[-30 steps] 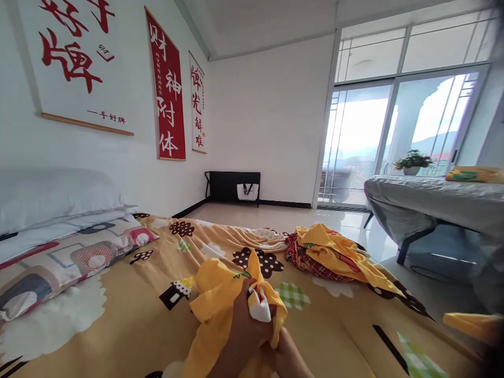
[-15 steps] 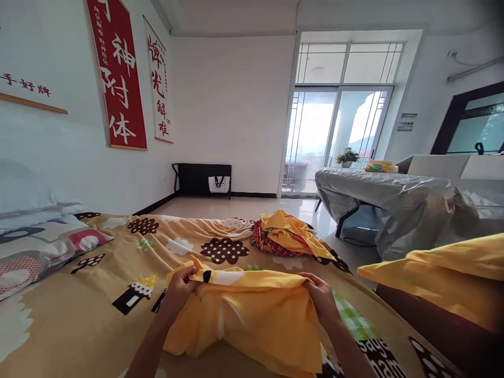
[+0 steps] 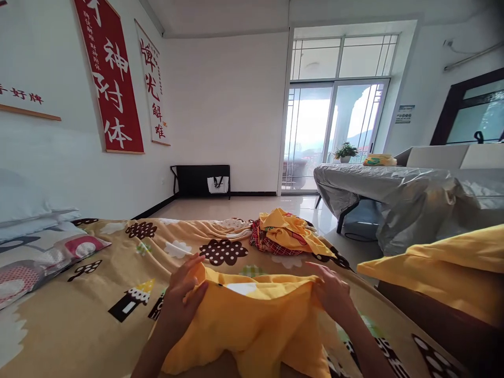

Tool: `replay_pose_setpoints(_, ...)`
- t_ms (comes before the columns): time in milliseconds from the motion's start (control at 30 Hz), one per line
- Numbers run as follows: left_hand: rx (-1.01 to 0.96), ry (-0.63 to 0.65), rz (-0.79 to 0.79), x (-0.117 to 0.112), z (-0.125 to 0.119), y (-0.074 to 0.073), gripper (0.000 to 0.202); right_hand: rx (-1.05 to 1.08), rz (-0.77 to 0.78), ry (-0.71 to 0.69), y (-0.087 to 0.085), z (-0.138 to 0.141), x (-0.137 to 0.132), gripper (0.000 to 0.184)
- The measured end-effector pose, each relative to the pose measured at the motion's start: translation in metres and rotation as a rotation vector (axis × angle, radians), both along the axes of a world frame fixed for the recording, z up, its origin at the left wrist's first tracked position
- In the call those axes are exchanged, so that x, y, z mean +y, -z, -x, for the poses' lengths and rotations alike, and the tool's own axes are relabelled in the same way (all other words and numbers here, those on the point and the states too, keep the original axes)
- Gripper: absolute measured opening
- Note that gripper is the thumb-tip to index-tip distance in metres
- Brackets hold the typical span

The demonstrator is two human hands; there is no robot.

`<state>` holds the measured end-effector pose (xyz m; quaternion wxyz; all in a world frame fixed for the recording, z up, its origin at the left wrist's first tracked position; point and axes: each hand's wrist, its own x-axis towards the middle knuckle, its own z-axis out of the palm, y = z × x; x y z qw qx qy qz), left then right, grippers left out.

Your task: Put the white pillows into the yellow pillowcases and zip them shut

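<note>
The bed point(image 3: 90, 320) runs out along its far edge against the pale floor point(image 3: 252, 207), and its right edge slants down toward the near right corner. A yellow cloth point(image 3: 244, 320) is held up over the near middle of the bed, well apart from the far edge and nearer the right edge than the left. To its left, a broad stretch of the printed sheet shows as far as the patterned pillow point(image 3: 51, 257); beyond its upper edge, a narrower band reaches to the clothes heap point(image 3: 283, 231), near the far right corner.

There are two hands, one heap, and one further yellow piece point(image 3: 452, 273) past the right edge (cut off by the frame, so its full shape cannot be told). Three wall scrolls point(image 3: 112, 94) hang on the left.

The right hand point(image 3: 334, 296) pinches the cloth's upper right corner between thumb and fingers, the index finger stretched outward. The left hand point(image 3: 183, 294) is at the upper left corner, thumb in front and fingers raised; whether it grips cannot be told.

The cloth is plain yellow and creased, its top edge sagging between the hands, with a white patch inside the fold and loose folds below.
</note>
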<state>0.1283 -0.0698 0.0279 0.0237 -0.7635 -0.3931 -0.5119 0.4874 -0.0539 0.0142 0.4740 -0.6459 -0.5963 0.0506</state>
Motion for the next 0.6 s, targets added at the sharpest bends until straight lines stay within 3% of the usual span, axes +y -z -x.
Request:
replay_pose_setpoints(133,0.323,0.078,-0.113,-0.017,-0.032,0.000,0.025,-0.131,0.119,-0.570,-0.012,0.061,-0.038,0.064)
replay_pose_setpoints(200,0.356,0.198,-0.157,-0.026,-0.045,-0.002,0.019,-0.171,0.186,-0.722,-0.008,0.093,-0.051,0.071)
replay_pose_setpoints(300,0.341,0.295,-0.192,-0.033,-0.055,-0.001,0.016,-0.183,0.236,-0.688,0.005,0.118,-0.051,0.044)
replay_pose_setpoints(367,0.364,0.245,-0.148,-0.032,-0.055,0.003,0.019,-0.136,0.231,-0.608,0.011,0.116,-0.044,0.030)
replay_pose_setpoints(500,0.426,0.085,0.040,-0.019,-0.043,0.010,0.013,-0.031,0.109,-0.551,0.009,0.097,-0.034,0.034)
replay_pose_setpoints(567,0.454,0.030,-0.011,-0.011,-0.033,0.010,0.010,-0.079,0.017,-0.465,0.006,0.091,-0.031,0.035)
replay_pose_setpoints(600,0.455,-0.003,-0.072,-0.008,-0.027,0.009,0.017,-0.135,-0.016,-0.399,0.007,0.090,-0.029,0.034)
